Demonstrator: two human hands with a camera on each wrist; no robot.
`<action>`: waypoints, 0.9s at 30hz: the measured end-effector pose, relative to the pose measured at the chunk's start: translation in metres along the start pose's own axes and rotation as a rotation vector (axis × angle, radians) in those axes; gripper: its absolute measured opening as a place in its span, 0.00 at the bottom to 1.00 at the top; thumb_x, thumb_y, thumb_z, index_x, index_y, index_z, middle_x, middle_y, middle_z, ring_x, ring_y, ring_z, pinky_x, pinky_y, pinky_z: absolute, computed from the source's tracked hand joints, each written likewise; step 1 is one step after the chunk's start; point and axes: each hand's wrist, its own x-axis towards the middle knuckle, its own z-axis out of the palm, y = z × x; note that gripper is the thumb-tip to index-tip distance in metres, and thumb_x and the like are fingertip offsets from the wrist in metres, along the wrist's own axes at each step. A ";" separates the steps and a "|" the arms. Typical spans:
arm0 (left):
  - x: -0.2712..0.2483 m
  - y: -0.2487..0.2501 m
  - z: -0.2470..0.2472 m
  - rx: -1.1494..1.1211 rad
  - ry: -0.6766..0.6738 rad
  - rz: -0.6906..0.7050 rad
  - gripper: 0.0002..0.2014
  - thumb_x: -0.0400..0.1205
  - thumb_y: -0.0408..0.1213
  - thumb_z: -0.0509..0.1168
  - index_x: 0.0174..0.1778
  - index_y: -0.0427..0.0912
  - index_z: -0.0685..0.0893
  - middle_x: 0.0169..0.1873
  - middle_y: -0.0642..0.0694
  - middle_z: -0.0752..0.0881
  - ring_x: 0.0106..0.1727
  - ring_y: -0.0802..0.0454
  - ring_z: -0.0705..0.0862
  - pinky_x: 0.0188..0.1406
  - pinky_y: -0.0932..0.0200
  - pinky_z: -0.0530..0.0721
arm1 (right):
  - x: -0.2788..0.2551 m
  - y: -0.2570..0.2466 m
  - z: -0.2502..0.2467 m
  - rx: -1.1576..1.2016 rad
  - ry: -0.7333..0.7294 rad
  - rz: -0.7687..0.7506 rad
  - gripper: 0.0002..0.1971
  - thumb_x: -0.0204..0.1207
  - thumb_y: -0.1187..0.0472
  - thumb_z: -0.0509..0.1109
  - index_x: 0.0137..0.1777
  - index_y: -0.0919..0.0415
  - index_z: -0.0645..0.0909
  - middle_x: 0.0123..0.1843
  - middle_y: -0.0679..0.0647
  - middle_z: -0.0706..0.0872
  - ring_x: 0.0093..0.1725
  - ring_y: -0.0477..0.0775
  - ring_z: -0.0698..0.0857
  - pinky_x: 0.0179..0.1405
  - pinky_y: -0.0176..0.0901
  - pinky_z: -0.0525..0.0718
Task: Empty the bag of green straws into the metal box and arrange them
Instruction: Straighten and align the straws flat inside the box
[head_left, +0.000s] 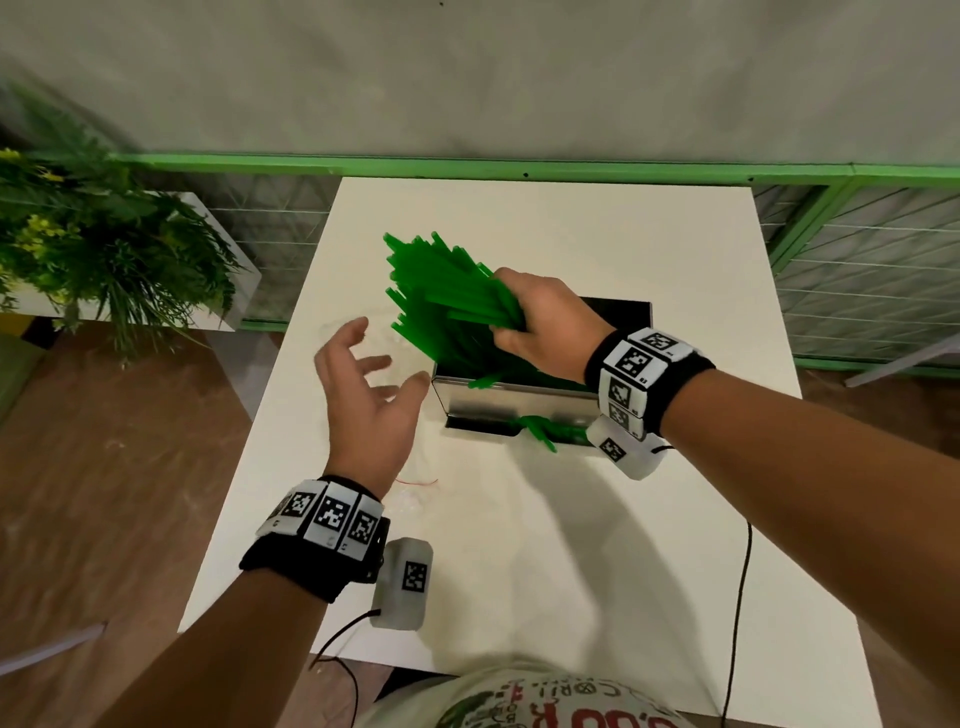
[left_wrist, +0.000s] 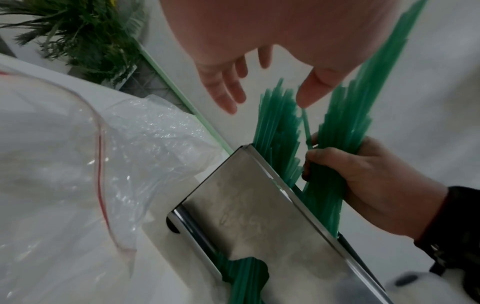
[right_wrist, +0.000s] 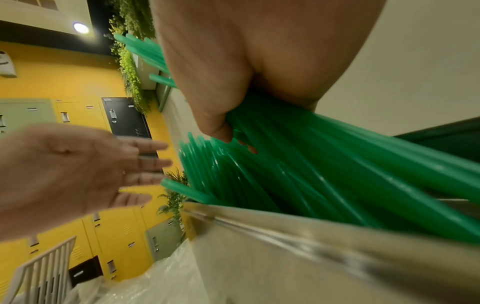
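Head view: the right hand (head_left: 540, 325) grips a fanned bundle of green straws (head_left: 447, 291) whose lower ends sit in the metal box (head_left: 511, 397) mid-counter; the left hand (head_left: 366, 395) hovers spread, holding nothing, just left. The empty bag (left_wrist: 78, 164) lies beside. Loosening the grip could spill leaning straws leftward.

The right hand (head_left: 543, 325), at about two o'clock, has fingers curled around a bundle. The left hand (head_left: 366, 395), at ten o'clock, seems loosely spread and empty.

green straws (head_left: 447, 291), silver metal box (head_left: 514, 397)
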 end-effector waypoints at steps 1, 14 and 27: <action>0.000 0.005 -0.001 0.037 0.028 0.082 0.35 0.77 0.32 0.75 0.78 0.48 0.68 0.73 0.48 0.67 0.66 0.57 0.80 0.58 0.59 0.84 | -0.002 0.000 0.001 -0.008 -0.008 0.011 0.13 0.76 0.64 0.74 0.56 0.53 0.77 0.39 0.42 0.78 0.36 0.37 0.77 0.32 0.27 0.69; 0.015 0.065 0.024 -0.089 0.012 0.440 0.24 0.86 0.45 0.63 0.73 0.33 0.75 0.67 0.33 0.80 0.67 0.41 0.81 0.67 0.46 0.82 | -0.011 -0.012 0.007 -0.081 -0.043 -0.014 0.16 0.76 0.64 0.75 0.62 0.58 0.77 0.49 0.51 0.86 0.47 0.53 0.85 0.46 0.43 0.80; 0.020 0.061 0.016 -0.201 0.060 0.139 0.15 0.88 0.36 0.67 0.70 0.38 0.82 0.50 0.48 0.94 0.51 0.41 0.92 0.56 0.37 0.91 | -0.019 -0.008 0.021 -0.237 0.044 -0.061 0.20 0.73 0.63 0.78 0.62 0.59 0.76 0.51 0.57 0.87 0.49 0.62 0.86 0.48 0.53 0.85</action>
